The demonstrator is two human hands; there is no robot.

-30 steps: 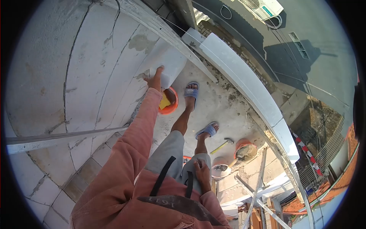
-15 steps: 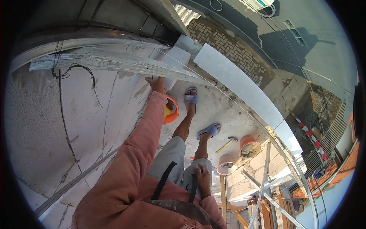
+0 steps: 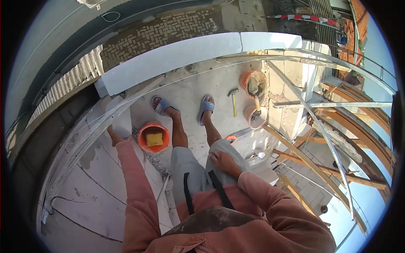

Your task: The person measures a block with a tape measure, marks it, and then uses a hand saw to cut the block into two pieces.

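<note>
The white block (image 3: 122, 122) stands at the end of the block wall (image 3: 97, 177) on my left, upright on the concrete floor (image 3: 190, 90), with its pale face turned toward my feet. My left hand (image 3: 112, 134) is stretched out at the end of my pink sleeve and lies against the near lower edge of that block. The fingers are mostly hidden from here, so I cannot tell whether they are gripping it or only pressing on it.

Just beside that hand, to its right, an orange bucket (image 3: 140, 141) sits on the floor with a yellow sponge (image 3: 154, 138) inside it. My left sandal (image 3: 161, 105) is just beyond the bucket and my right sandal (image 3: 206, 109) is a step further right.

My right hand (image 3: 222, 161) rests on my right thigh, fingers loose and spread over the grey shorts (image 3: 185, 168), holding nothing.

Further right, a hammer (image 3: 234, 101) lies on the floor near my right foot. Past it are two more orange buckets, one further from me (image 3: 246, 80) and one nearer (image 3: 249, 120), both grey with mortar. A trowel (image 3: 256, 107) stands in the nearer one.

A long white ledge (image 3: 177, 57) runs across beyond my toes, and wooden scaffold beams (image 3: 303, 156) slope away on the right.
</note>
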